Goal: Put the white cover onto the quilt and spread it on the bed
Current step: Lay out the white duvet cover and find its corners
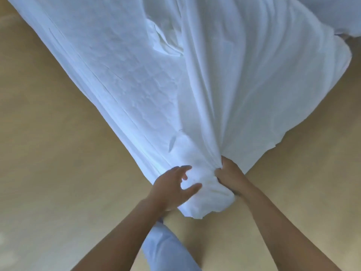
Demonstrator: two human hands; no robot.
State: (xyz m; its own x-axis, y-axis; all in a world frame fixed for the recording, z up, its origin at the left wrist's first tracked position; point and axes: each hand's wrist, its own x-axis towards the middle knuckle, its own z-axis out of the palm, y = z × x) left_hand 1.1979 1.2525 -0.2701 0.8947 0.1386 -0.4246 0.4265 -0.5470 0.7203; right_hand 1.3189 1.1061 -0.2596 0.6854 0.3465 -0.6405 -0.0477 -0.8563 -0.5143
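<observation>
The white cover (pixel 195 79) stretches from the top of the view down to a bunched corner in front of me, hanging above the floor. A padded bulge inside that corner looks like the quilt (pixel 203 194), mostly hidden by the fabric. My right hand (pixel 230 177) grips the gathered fabric at the right side of the bunch, fingers curled into the folds. On the left side of the bunch lies my left hand (pixel 173 186), fingers spread and loosely bent, touching the cloth without closing on it.
A tan floor (pixel 48 173) lies on both sides of the cover. My leg in light blue cloth (pixel 166 249) shows at the bottom centre. More white bedding (pixel 332 12) sits at the top right corner.
</observation>
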